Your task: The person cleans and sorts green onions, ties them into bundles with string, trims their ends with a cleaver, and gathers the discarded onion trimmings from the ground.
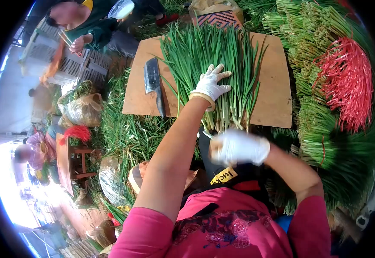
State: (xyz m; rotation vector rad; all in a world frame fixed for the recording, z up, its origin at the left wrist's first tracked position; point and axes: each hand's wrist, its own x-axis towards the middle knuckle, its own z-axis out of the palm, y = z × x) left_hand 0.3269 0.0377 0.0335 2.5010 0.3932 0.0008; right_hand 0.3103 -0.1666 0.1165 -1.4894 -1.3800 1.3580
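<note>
My left hand [212, 84], in a white glove, lies with its fingers spread on a loose spread of garlic chives [196, 51]. The leaves point away from me and the pale stem ends lie toward my lap. Just below those ends is my right hand [239, 148], also gloved and smeared by motion. Its fingers are too blurred to show whether they hold anything. A cleaver [152, 77] lies left of the chives on the wooden board [273, 86], its dark handle toward me.
Stacked bundles of chives [312, 90] rise at the right, with red plastic ties [346, 81] on top. Loose green trimmings [131, 133] cover the ground at the left. One person [97, 34] sits at upper left holding a bowl and chopsticks; another [41, 150] sits farther off by a small table [65, 165].
</note>
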